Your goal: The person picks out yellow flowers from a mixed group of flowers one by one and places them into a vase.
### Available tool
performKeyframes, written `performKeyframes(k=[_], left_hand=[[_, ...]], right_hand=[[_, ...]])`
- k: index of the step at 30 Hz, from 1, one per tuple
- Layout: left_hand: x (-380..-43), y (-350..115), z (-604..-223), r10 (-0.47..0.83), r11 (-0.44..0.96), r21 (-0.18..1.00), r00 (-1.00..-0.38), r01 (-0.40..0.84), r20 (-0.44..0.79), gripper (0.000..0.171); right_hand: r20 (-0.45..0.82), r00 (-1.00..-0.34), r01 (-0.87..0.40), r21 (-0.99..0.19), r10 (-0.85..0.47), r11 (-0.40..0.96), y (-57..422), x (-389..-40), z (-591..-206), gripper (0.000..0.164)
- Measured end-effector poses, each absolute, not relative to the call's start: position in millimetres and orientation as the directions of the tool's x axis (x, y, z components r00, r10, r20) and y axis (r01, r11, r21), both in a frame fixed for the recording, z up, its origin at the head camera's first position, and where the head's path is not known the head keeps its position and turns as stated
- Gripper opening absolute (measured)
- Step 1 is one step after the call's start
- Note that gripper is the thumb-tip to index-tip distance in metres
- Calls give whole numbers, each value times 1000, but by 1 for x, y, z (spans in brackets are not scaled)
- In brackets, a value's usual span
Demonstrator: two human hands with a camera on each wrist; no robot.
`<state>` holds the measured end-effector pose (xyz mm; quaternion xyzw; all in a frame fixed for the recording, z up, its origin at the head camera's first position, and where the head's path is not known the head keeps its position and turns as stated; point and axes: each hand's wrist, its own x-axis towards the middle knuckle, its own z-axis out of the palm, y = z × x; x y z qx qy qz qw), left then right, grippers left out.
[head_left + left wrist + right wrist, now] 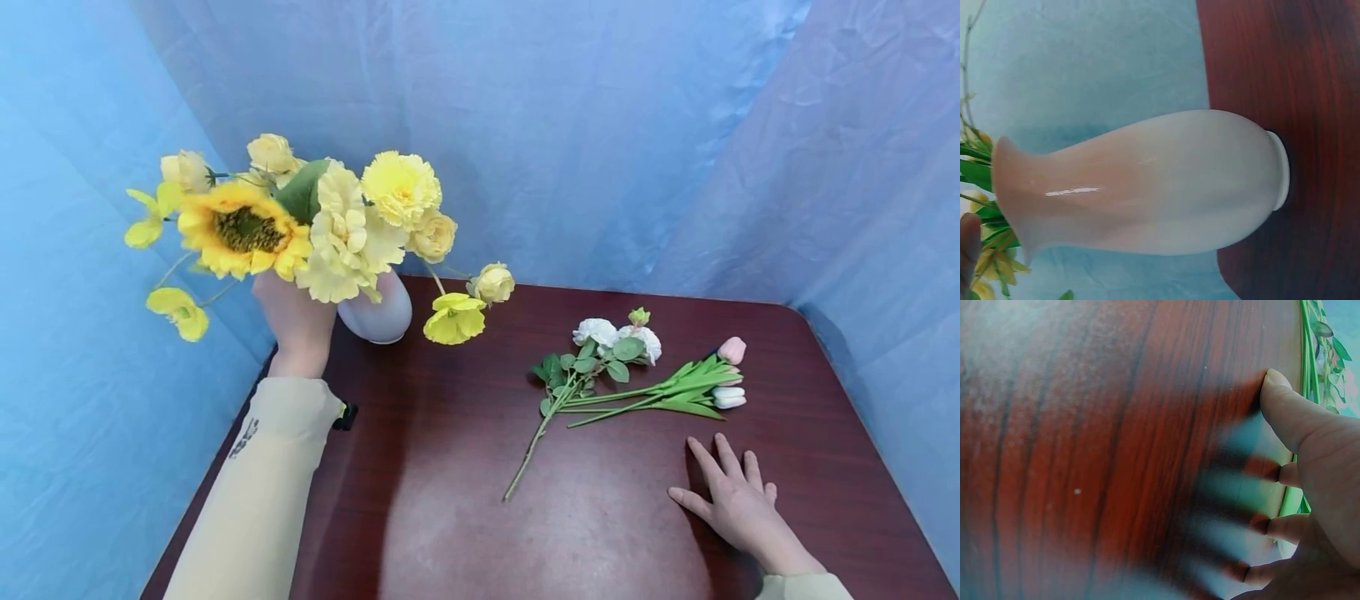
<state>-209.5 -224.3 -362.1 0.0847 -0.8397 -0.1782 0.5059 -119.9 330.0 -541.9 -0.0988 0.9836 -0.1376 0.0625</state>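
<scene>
My left hand (pixel 298 321) is raised at the yellow flowers, beside a pale pink-and-white vase (pixel 1166 184) that stands upright on the table. A large sunflower (pixel 243 229) hides most of its fingers, and I cannot tell whether they grip a stem. In the left wrist view one fingertip (pixel 969 247) shows by the stems at the vase's flared mouth. Pale yellow ruffled petals (pixel 348 237) and a bright yellow carnation (pixel 402 187) spread above the vase. Fingers spread, my right hand (pixel 738 500) rests on the tabletop, close to the lying tulips (pixel 693 387).
White roses (pixel 618 337) on a leafy stem lie across the tulip stems, mid-right on the dark red-brown table (pixel 465 433). Blue cloth (pixel 562 142) hangs behind and along both sides. Yellow poppies (pixel 454 319) droop outward from the bouquet.
</scene>
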Motion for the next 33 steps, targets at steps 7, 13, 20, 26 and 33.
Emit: performKeyframes(k=[7, 13, 20, 26, 33], left_hand=[[-202, -224, -359, -440, 827, 525, -351, 201, 827, 34], [-205, -224, -364, -405, 848, 499, -387, 181, 828, 25], [-215, -222, -362, -362, 880, 459, -451, 124, 816, 33], [-225, -222, -364, -339, 899, 435, -537, 59, 773, 36], [-226, -222, -375, -384, 838, 529, -541, 137, 749, 28]], right_hand=[[-90, -973, -181, -279, -213, 943, 328, -119, -542, 86], [-88, -973, -183, -277, -214, 943, 328, -117, -544, 86], [-86, -975, -176, -274, -206, 946, 328, -115, -544, 86], [-82, -976, -174, -267, -202, 948, 327, -113, -541, 85], [-96, -975, -168, -265, -199, 950, 326, -113, -540, 85]])
